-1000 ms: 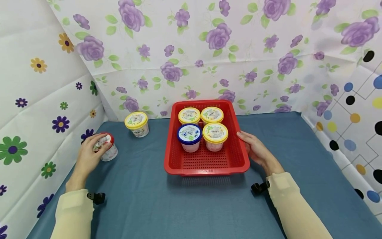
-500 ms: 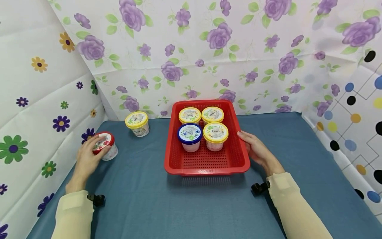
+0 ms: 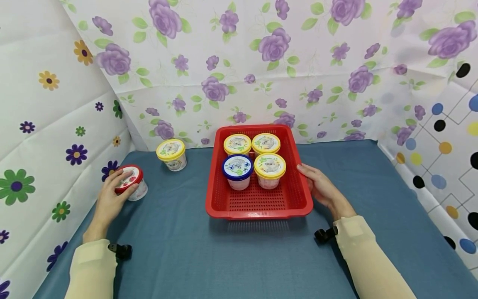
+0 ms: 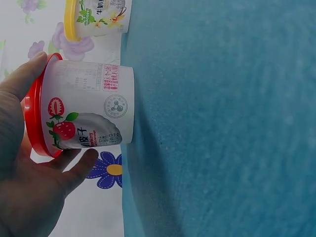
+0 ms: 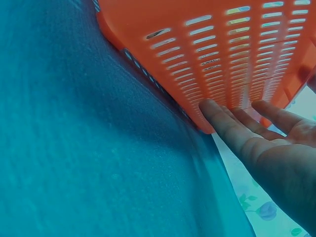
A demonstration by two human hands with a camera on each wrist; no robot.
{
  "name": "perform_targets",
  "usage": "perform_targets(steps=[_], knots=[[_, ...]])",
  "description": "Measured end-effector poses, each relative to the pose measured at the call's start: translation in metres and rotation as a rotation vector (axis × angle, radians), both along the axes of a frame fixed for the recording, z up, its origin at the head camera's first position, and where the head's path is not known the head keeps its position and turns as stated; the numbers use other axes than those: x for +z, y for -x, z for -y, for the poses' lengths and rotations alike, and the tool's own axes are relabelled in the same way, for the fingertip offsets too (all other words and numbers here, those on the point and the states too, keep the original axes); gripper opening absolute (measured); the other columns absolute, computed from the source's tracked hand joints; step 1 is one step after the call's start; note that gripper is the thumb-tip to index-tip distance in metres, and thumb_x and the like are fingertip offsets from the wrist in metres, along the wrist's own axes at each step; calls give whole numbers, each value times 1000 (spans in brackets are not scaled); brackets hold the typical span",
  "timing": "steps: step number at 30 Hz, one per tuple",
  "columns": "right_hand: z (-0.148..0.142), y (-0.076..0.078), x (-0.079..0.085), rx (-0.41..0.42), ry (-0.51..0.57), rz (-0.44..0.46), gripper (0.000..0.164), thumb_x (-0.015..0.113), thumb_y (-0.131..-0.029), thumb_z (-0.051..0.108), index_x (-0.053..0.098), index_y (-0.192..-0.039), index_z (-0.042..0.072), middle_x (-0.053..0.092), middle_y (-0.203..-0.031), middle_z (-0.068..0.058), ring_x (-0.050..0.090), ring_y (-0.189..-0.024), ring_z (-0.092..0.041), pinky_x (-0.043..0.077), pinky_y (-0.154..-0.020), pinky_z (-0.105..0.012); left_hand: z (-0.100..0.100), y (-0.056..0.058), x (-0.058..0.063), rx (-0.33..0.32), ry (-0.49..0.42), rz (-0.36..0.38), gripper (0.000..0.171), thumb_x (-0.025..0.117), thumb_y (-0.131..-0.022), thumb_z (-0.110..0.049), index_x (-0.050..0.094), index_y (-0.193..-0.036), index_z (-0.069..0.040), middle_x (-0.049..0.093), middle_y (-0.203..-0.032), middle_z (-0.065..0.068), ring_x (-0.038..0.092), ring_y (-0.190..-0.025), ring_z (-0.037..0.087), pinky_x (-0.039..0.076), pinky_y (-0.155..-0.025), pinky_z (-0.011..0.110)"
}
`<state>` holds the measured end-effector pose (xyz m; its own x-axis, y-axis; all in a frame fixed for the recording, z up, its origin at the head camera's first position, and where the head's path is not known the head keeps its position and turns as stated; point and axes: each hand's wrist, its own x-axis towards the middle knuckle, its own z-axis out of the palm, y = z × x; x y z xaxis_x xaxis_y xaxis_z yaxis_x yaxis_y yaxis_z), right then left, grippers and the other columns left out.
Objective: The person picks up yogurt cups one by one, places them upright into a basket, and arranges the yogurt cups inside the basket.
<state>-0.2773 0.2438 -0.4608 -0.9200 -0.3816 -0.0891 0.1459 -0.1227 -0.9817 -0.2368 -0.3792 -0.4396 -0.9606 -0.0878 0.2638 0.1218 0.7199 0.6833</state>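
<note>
My left hand [image 3: 108,199] grips a red-lidded tub [image 3: 138,191] at the left of the table, its thumb and fingers around the lid. In the left wrist view the tub [image 4: 89,103] shows printed strawberries, and its base meets the blue cloth. My right hand [image 3: 323,189] holds the right side of a red plastic basket [image 3: 257,214], thumb at the rim. In the right wrist view its fingers [image 5: 232,126] lie along the slotted outer wall. Inside the basket stand a blue-lidded tub [image 3: 237,168] and several yellow-lidded tubs [image 3: 269,166].
Another yellow-lidded tub [image 3: 171,154] stands on the blue tablecloth [image 3: 239,265], between the left hand and the basket, near the back edge. Flower-printed sheets [image 3: 231,62] rise behind and at the left; a dotted sheet [image 3: 444,166] hangs at the right.
The left hand and the red-lidded tub's lid have shifted slightly, and more of the lid's printed top shows. The right hand and the basket have stayed in place.
</note>
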Motion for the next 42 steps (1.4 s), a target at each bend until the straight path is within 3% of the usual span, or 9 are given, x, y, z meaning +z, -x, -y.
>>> perform_targets(steps=[7,31,38,42], knots=[[0,0,-1,6,5,-3,55,47,-112,36,40,-157,4,65,-135,-17,74,-107,-23,61,-89,-42,2,1,-1,15,-28,35,60,67,-103,-34,50,-153,-5,25,-166,25,16,-152,55,20,-113,78],[0,0,-2,-2,-10,-19,57,48,-112,37,39,-157,4,62,-140,-20,73,-110,-22,60,-90,-41,1,0,-3,51,-90,46,61,68,-103,-36,51,-153,-6,25,-168,21,12,-155,48,17,-116,76],[0,0,-1,5,-7,-15,58,48,-111,39,39,-158,5,57,-144,-24,73,-111,-24,60,-90,-42,-3,-2,7,45,-98,-5,59,68,-103,-33,52,-151,-4,27,-167,20,19,-152,50,22,-117,73],[-1,0,0,10,-5,-14,57,47,-112,38,39,-158,5,56,-145,-25,72,-112,-25,60,-90,-42,-9,-1,18,39,-90,-40,56,69,-102,-31,54,-151,-7,30,-167,17,24,-151,46,25,-122,61]])
